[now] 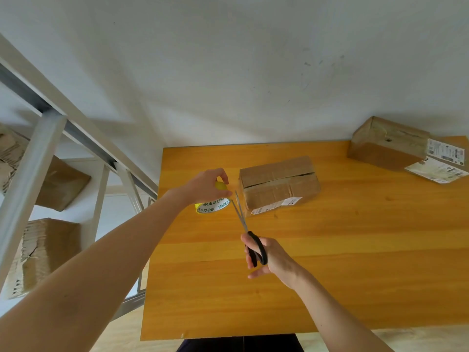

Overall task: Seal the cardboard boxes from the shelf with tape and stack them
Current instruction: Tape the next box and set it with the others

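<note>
The left hand [206, 185] gripped the tape roll [212, 206] beside the box [279, 185] on the counter [330, 250], and the right hand [270, 255] held open scissors [242, 218], so pulling the tape tight would likely give a clean cut.

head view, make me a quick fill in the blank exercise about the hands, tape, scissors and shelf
1. The left hand grips a tape roll coloured ____.
2. The right hand holds scissors whose handles are ____.
3. The shelf stands to the ____ of the table.
Missing words: yellow; black; left.
</note>
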`<state>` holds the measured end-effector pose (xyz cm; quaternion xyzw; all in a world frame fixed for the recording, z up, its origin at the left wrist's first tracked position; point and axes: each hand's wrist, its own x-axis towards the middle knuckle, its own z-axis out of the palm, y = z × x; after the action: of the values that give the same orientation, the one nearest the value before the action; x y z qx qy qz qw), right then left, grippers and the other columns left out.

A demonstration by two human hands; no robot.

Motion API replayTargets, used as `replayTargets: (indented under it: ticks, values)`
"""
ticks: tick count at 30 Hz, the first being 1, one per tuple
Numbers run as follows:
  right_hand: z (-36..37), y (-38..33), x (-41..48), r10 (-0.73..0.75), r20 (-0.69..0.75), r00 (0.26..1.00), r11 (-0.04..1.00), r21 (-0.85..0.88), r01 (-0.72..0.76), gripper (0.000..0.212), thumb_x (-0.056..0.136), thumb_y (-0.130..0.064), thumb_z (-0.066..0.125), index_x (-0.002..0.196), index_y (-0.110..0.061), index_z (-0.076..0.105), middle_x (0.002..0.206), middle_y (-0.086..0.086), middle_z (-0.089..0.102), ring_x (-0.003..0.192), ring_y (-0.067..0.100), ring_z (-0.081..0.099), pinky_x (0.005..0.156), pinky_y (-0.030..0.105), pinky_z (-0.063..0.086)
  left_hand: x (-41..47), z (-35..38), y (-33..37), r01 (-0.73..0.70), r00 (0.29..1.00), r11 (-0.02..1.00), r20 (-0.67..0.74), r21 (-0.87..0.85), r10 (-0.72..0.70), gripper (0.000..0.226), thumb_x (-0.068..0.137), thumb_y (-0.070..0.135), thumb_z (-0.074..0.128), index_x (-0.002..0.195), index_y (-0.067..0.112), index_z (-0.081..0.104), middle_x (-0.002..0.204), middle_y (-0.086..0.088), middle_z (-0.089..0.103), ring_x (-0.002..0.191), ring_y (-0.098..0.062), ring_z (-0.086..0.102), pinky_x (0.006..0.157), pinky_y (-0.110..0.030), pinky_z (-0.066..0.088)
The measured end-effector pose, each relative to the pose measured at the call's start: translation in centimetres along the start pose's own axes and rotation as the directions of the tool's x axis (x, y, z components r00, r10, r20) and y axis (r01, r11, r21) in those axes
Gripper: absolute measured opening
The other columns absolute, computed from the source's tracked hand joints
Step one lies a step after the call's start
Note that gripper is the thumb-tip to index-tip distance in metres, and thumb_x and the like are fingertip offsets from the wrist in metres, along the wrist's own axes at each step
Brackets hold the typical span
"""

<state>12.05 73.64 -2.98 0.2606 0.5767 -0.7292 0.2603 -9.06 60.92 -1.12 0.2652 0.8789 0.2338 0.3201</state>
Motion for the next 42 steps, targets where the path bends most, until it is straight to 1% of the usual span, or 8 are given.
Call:
replayTargets:
  ticks: [6, 11, 16, 21, 28, 36, 39, 42]
  values:
    - [0.1, -2.9, 1.7, 0.007, -0.060, 0.998, 1.000, -0.004, -0.007, 0.068, 0.068, -0.070, 0.067, 0.085, -0.004, 0.060, 0.066, 0.005, 0.058, 0.061, 0.015, 0.058, 0.056, 0.033, 0.055, -0.1, 0.0, 0.0, 0.010, 1.000, 1.000, 0.000, 0.012, -0.010, 0.030, 0.081, 0.041, 0.069, 0.104, 0.029, 0.054, 0.086, 0.011, 0.051, 0.072, -0.006, 0.051, 0.064, -0.029, 0.049]
    - [0.1, -4.0, 2.1, -0.041, -0.119, 0.992, 0.994, -0.106, 0.029, 0.069, 0.065, -0.074, 0.063, 0.080, -0.006, 0.060, 0.061, 0.002, 0.061, 0.056, 0.012, 0.059, 0.047, 0.026, 0.049, -0.1, 0.1, 0.3, 0.002, 1.000, 1.000, 0.023, 0.021, -0.003, 0.030, 0.082, 0.039, 0.070, 0.104, 0.028, 0.053, 0.087, 0.011, 0.053, 0.076, -0.012, 0.054, 0.064, -0.030, 0.048]
    - [0.1, -3.6, 2.4, -0.152, -0.233, 0.960, 0.981, -0.158, 0.117, 0.048, 0.084, -0.049, 0.069, 0.075, -0.004, 0.055, 0.052, 0.003, 0.056, 0.043, 0.012, 0.050, 0.038, 0.022, 0.034, -0.1, 0.0, 0.9, -0.034, 0.999, 0.999, 0.040, 0.014, 0.034, 0.033, 0.083, 0.029, 0.071, 0.109, 0.022, 0.053, 0.097, 0.005, 0.052, 0.089, -0.020, 0.055, 0.074, -0.033, 0.050]
    - [0.0, -3.5, 2.5, -0.180, -0.272, 0.945, 0.973, -0.190, 0.131, 0.047, 0.085, -0.040, 0.072, 0.059, -0.008, 0.051, 0.048, 0.003, 0.054, 0.040, 0.010, 0.051, 0.039, 0.009, 0.034, 0.0, -0.3, 1.3, -0.037, 0.998, 0.999, 0.052, -0.006, 0.037, 0.030, 0.081, 0.019, 0.072, 0.104, 0.020, 0.052, 0.110, -0.002, 0.054, 0.099, -0.023, 0.054, 0.085, -0.038, 0.047]
    - [-0.1, -3.8, 1.9, -0.168, -0.241, 0.956, 0.980, -0.146, 0.136, 0.049, 0.081, -0.043, 0.075, 0.062, -0.005, 0.051, 0.051, 0.008, 0.053, 0.043, 0.017, 0.049, 0.039, 0.020, 0.032, 0.0, -0.9, 1.4, -0.045, 0.996, 0.999, 0.079, 0.027, 0.043, 0.030, 0.078, 0.013, 0.072, 0.099, 0.022, 0.053, 0.116, -0.004, 0.056, 0.110, -0.025, 0.054, 0.092, -0.044, 0.047]
    - [0.3, -3.8, 1.7, -0.158, -0.259, 0.953, 0.982, -0.140, 0.125, 0.047, 0.081, -0.044, 0.075, 0.068, -0.005, 0.052, 0.051, 0.007, 0.052, 0.040, 0.013, 0.046, 0.037, 0.017, 0.031, 0.2, -0.8, 1.6, -0.062, 0.997, 0.967, 0.058, 0.248, 0.049, 0.032, 0.077, 0.009, 0.064, 0.093, 0.030, 0.046, 0.097, -0.005, 0.060, 0.081, -0.024, 0.054, 0.064, -0.037, 0.044]
    - [0.0, -3.6, 1.8, -0.155, -0.297, 0.942, 0.984, -0.134, 0.120, 0.045, 0.083, -0.043, 0.074, 0.070, -0.005, 0.053, 0.052, 0.007, 0.053, 0.042, 0.015, 0.049, 0.037, 0.016, 0.032, 0.0, -0.8, 1.1, -0.056, 0.998, 0.932, 0.056, 0.359, 0.038, 0.035, 0.075, 0.005, 0.060, 0.095, 0.031, 0.046, 0.089, -0.003, 0.060, 0.070, -0.018, 0.050, 0.052, -0.029, 0.032]
    - [-0.5, -3.7, 1.9, -0.161, -0.276, 0.948, 0.981, -0.150, 0.123, 0.046, 0.083, -0.042, 0.073, 0.067, -0.004, 0.053, 0.051, 0.008, 0.054, 0.041, 0.014, 0.049, 0.037, 0.016, 0.032, -0.4, -0.4, -0.3, -0.022, 0.999, 0.923, 0.041, 0.384, 0.007, 0.026, 0.080, 0.015, 0.063, 0.095, 0.030, 0.047, 0.094, -0.001, 0.061, 0.077, -0.021, 0.054, 0.059, -0.030, 0.040]
